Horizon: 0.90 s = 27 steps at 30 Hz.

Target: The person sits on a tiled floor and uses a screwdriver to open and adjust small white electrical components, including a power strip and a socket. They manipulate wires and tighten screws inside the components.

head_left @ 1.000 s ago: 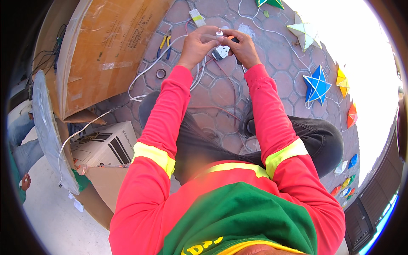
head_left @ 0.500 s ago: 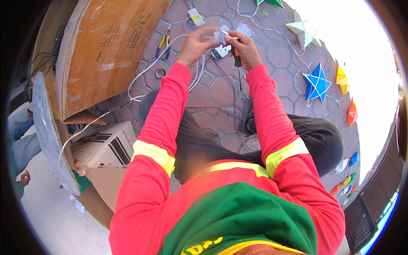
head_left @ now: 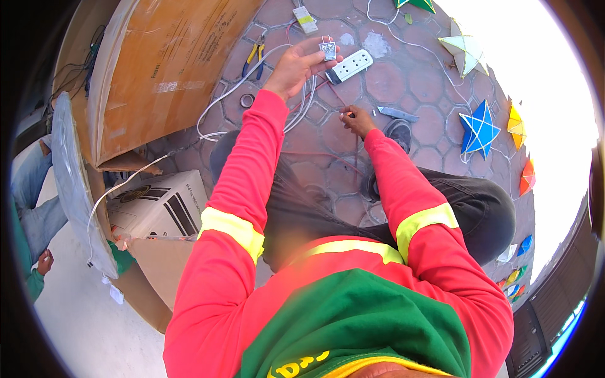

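Note:
My left hand (head_left: 299, 63) is raised over the paved ground and pinches a small white electrical socket part (head_left: 328, 49) with white cable (head_left: 252, 82) trailing from it. My right hand (head_left: 358, 120) has dropped lower, near my shoe (head_left: 398, 131), with its fingers closed around a thin dark tool, probably a screwdriver, mostly hidden in the fist. A white power strip (head_left: 350, 64) lies on the pavers just beyond the left hand. Pliers with yellow and blue handles (head_left: 255, 57) rest to the left of that hand.
A large cardboard box (head_left: 167, 69) stands at the left, with a white box (head_left: 161, 208) below it. Paper star lanterns, blue (head_left: 479, 129), pale (head_left: 465, 50) and orange (head_left: 515, 123), lie at the right. A roll of tape (head_left: 247, 100) sits on the pavers. Another person's legs (head_left: 31, 195) are at the far left.
Both hands were together on the socket part. The right hand has come off it and moved down toward my shoe; the left hand keeps holding the part up.

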{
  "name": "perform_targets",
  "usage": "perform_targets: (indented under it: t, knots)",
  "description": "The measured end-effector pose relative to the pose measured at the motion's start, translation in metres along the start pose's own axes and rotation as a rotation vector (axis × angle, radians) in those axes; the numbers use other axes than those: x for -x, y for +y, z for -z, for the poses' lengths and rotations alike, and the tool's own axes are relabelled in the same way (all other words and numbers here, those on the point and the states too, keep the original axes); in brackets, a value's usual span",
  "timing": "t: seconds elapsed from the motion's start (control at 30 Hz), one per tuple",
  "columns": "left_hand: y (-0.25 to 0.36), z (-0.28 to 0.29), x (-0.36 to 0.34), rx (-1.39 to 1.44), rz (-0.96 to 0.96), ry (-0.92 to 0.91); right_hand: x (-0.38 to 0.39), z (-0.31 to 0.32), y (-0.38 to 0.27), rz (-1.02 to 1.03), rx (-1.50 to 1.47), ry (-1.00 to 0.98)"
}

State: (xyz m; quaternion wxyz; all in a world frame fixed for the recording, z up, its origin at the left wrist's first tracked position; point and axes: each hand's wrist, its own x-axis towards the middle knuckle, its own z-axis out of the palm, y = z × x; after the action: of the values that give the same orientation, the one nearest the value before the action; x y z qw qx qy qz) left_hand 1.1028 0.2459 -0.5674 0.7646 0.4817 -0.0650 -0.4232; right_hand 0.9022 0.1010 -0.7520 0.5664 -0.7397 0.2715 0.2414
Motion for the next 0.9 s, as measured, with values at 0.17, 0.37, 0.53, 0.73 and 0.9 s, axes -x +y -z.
perform_targets:
  t: [0.17,0.37,0.53,0.73,0.9]
  knots:
    - [0.006,0.003,0.006,-0.016,0.017,0.041,-0.013,-0.015,0.027,0.08,0.196,0.068]
    - [0.025,0.007,-0.005,0.099,-0.133,0.181,0.01,0.034,-0.076,-0.097,0.017,0.205]
    - [0.045,0.018,-0.014,0.146,-0.323,0.235,0.119,0.113,-0.272,0.643,-0.191,-0.063]
    - [0.051,0.015,-0.02,0.232,-0.27,0.405,0.302,0.085,-0.386,1.42,0.336,-0.094]
    - [0.054,0.006,-0.019,0.274,-0.31,0.413,0.353,0.059,-0.408,1.321,0.616,0.167]
